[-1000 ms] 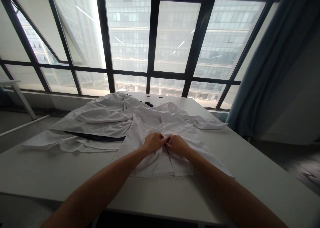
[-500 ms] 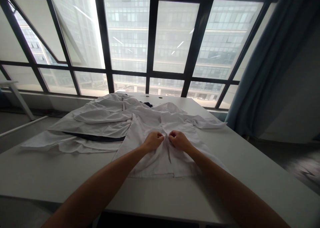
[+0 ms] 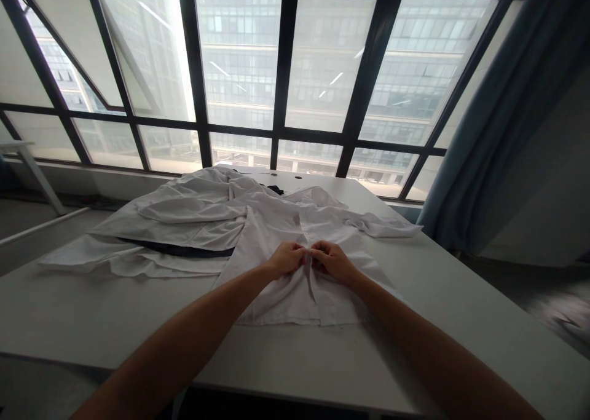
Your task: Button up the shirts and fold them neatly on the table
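A white long-sleeved garment, seemingly a shirt or coat, lies spread on the table with its hem towards me and one sleeve stretched out to the right. Both hands meet at its front opening. My left hand pinches the left front edge between thumb and fingers. Just beside it, nearly touching, my right hand pinches the right front edge. Below the fingers the two edges part in a narrow slit. Whatever lies between the fingertips, such as a button, is too small to make out.
More white garments lie heaped on the left, with a dark strip between their layers. The white table reaches towards large windows. A blue curtain hangs on the right. A small black item lies behind the garment.
My hands have come closer together, and their fingertips now almost meet at the garment's front edges. The view has shifted slightly.
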The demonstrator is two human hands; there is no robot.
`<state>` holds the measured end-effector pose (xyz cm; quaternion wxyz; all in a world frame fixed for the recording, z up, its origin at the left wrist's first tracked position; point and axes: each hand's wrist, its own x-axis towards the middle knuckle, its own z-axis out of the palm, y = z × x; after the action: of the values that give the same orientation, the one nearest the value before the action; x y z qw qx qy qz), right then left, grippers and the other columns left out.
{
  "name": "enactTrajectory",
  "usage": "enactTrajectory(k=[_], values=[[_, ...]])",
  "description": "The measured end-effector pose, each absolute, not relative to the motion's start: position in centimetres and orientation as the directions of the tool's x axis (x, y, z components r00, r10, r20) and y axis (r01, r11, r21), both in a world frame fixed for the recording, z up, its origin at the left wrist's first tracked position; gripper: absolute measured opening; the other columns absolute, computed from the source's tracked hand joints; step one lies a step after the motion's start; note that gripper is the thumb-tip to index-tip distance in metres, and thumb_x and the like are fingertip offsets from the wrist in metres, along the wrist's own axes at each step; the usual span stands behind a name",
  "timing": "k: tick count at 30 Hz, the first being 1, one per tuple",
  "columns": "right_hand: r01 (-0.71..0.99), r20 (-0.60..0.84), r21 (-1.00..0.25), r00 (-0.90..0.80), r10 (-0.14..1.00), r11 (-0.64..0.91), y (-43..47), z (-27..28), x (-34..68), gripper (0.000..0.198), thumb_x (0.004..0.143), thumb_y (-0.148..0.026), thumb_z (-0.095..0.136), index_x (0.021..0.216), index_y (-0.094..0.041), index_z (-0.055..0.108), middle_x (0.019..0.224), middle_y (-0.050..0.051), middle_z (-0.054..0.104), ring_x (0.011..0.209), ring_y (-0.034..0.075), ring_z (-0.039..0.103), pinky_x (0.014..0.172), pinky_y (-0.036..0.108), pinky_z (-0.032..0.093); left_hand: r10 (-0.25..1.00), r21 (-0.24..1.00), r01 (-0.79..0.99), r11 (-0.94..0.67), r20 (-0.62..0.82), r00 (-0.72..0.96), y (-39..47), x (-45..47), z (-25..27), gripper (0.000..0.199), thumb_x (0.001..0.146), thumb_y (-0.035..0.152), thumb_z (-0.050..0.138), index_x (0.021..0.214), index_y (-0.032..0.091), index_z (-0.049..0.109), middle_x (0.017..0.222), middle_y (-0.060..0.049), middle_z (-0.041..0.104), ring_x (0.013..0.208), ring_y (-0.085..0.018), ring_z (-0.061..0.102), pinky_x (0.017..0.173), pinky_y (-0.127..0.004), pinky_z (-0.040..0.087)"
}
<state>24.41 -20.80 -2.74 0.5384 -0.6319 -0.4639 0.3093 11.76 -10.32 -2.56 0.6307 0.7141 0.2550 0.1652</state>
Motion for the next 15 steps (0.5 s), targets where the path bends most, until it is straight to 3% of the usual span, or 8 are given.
enactTrajectory(k=[7,15], values=[[0.242,0.111,-0.97,0.449,0.886,-0.002,-20.65,-2.83,24.12,0.035,0.069,-0.05,0.068,0.075,-0.018,0.056,0.051,-0.007,0.051,0.042,0.008,0.044,0.041,0.021,0.036,0.541,0.984,0.166,-0.068,-0.103,0.834,-10.75,11.71,-2.53,0.027,0.088,0.027,0.053,0.063,0.016,0.051,0.047,0.007,0.045,0.033,-0.004,0.032,0.035,-0.019,0.019],[0.171,0.08,-0.985,0.473,0.878,-0.002,-20.66,-2.62,23.75,0.037,0.066,-0.05,0.072,0.074,-0.018,0.057,0.054,-0.006,0.053,0.045,0.008,0.046,0.043,0.021,0.039,0.589,0.985,0.163,-0.052,-0.102,0.802,-10.79,12.0,-2.84,0.03,0.09,0.029,0.052,0.064,0.015,0.052,0.046,0.006,0.044,0.032,-0.005,0.034,0.034,-0.019,0.021]])
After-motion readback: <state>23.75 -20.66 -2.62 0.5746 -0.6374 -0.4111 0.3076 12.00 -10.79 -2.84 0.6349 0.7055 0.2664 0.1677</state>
